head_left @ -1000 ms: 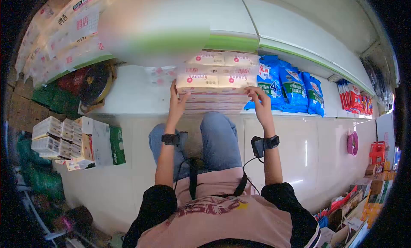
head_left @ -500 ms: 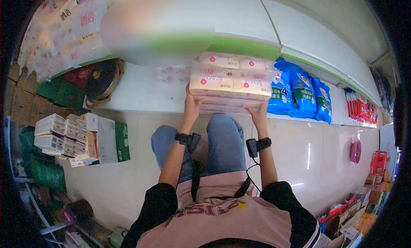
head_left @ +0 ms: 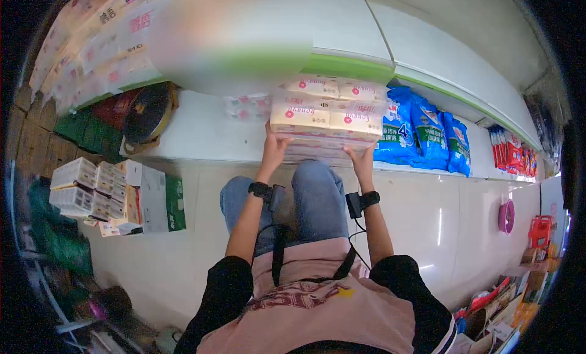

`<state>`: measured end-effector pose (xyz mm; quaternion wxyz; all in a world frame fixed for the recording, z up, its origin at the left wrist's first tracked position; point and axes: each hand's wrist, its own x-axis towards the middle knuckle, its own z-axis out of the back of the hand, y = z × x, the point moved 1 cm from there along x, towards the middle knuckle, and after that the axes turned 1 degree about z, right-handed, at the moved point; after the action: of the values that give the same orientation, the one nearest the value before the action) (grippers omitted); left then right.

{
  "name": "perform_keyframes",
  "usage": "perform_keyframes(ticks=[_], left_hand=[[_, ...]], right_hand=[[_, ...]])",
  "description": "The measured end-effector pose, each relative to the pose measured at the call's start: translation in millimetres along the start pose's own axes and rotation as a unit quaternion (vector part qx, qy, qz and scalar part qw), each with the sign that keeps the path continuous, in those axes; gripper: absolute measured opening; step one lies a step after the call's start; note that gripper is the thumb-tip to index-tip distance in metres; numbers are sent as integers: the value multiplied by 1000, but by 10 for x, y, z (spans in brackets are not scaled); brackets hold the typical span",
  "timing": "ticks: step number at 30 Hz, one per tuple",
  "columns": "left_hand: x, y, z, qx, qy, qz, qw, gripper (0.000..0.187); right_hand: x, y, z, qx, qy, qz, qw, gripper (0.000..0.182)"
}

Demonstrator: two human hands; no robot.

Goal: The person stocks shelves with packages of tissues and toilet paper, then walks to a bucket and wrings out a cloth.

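A plastic-wrapped multi-pack of tissues [head_left: 329,117], cream with pink print, sits at the front of the low white shelf. My left hand [head_left: 274,149] grips its left lower corner, thumb on the front face. At the opposite corner, my right hand [head_left: 361,158] holds it the same way. The fingers under and behind the pack are partly hidden. More tissue packs lie behind it and below it, close against it. Just right of the pack stand blue printed bags [head_left: 427,131].
To the left, a lidded pan [head_left: 148,114] rests on the shelf near more tissue packs [head_left: 116,48]. An open carton [head_left: 155,198] with boxed goods stands on the floor. Red packets [head_left: 513,152] sit farther right, and a pink basin [head_left: 506,216] is on the floor.
The view has shifted slightly. Both hands keep their hold on the tissue pack, which has moved only a little, toward the left.
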<state>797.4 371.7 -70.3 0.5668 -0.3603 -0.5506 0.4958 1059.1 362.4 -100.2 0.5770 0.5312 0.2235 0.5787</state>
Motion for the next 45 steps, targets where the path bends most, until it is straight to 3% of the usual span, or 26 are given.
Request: perform_keyframes(ticks=[1,3,7,8,12,15,18,21,24,26,32,39,42,45], left_hand=[[-8,8,23,23,5,-35,999,63],[-18,52,28,57,4,-18,998,62],[1,297,11,112,34,34,993,59],[-58,-1,8,68,3,54,996,56],[-99,-37,28,109,-21,65,992,62],[-46,58,76,142,-15,-12,990,72],[-83,-134,122,41,2,27,999,79],[-86,-193,67,-76,20,47,996,78],[-19,-101,-1,-37,-14,-11,999,80],[-60,-127,-8,149,-66,-50,985,87],[-53,-79,51,26,-42,9,999,87],[-101,-166,174,98,-41,-36,994,80],[-68,-221,311,175,-111,-72,976,73],[67,-800,722,-26,-286,-66,956,50]], right_hand=[[-9,-37,-10,2,4,3,1000,96],[-61,-117,-35,-25,-19,10,999,86],[-67,25,-39,62,21,-29,997,95],[-85,-56,-58,42,10,-16,999,91],[-123,-134,-79,-14,-14,14,1000,91],[-117,104,-2,-80,-47,43,995,99],[-114,395,64,18,-59,30,998,102],[-95,542,106,21,-71,42,996,103],[-46,631,159,23,-79,54,995,101],[-29,639,195,22,-73,58,995,99],[7,672,282,52,-64,53,995,98],[3,739,278,51,-72,82,993,97],[-52,742,306,56,-78,64,993,86],[-210,854,448,45,-114,40,992,72]])
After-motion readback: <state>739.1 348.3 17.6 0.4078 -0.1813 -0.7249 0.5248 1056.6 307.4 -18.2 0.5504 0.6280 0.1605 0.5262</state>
